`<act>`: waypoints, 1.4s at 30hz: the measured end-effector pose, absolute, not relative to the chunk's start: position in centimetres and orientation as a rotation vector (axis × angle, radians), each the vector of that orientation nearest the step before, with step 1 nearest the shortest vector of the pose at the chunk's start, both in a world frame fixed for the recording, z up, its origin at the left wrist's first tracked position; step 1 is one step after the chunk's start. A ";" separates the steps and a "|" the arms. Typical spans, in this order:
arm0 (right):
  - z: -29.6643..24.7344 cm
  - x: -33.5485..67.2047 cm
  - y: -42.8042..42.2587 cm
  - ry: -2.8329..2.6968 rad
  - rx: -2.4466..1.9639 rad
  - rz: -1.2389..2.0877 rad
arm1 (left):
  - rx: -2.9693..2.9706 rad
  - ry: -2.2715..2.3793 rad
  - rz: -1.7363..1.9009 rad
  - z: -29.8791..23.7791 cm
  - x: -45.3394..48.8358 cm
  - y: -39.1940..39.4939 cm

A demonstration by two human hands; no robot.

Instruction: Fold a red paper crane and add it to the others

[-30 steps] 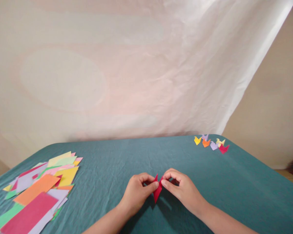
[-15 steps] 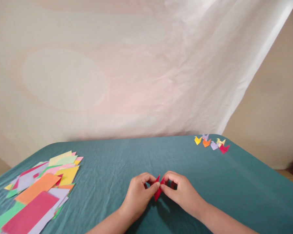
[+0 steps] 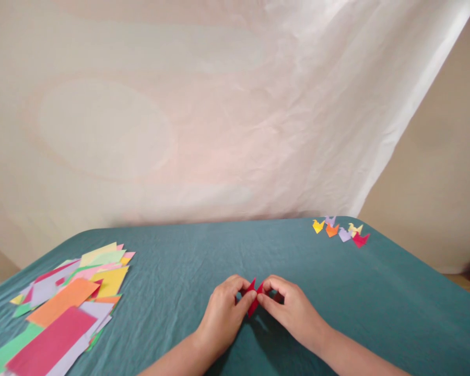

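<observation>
Between my hands is a small folded red paper, with two pointed tips sticking up and apart. My left hand pinches its left side between thumb and forefinger. On the other side, my right hand grips it the same way, the two thumbs almost meeting at the middle. Part of the fold is hidden behind the fingers. Both hands are just above the green tablecloth, near its front middle, and cast a shadow on it.
At the left lies a loose, overlapping pile of coloured paper sheets. Several small folded paper birds stand at the back right, among them a yellow bird, an orange bird and a red bird. A pale cloth hangs behind the table.
The two tips of the red paper are spread slightly wider, and its lower point shows less. My hands have barely moved; the whole view has shifted a little.
</observation>
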State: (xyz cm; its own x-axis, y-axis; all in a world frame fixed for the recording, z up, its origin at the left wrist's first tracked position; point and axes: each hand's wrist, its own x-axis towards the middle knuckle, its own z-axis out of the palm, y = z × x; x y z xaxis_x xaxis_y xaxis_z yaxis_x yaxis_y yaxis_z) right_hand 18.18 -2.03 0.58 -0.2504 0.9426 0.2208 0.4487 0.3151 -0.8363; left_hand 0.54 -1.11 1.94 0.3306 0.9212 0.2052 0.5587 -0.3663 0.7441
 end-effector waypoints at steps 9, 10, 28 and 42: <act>0.1 18.2 -1.9 -1.814 -1.245 0.811 | 1.929 1.295 0.814 2.0 0.6 -1.0; 0.0 18.2 -1.9 -1.812 -1.249 0.802 | 1.915 1.291 0.806 2.0 0.6 -0.9; 0.8 18.4 -2.1 -1.778 -1.209 0.896 | 1.848 1.289 0.863 2.1 0.8 -1.2; 1.1 18.9 -1.6 -1.695 -1.088 1.061 | 1.214 0.944 0.818 1.1 0.4 0.0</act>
State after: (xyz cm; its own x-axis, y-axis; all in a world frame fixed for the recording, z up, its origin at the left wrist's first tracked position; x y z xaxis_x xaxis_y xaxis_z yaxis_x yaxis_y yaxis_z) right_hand 18.88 -1.65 1.09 -0.2716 0.9415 0.1995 0.2321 0.2653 -0.9358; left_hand 0.40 -0.01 1.14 0.3984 0.9047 -0.1506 -0.0210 0.1732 0.9847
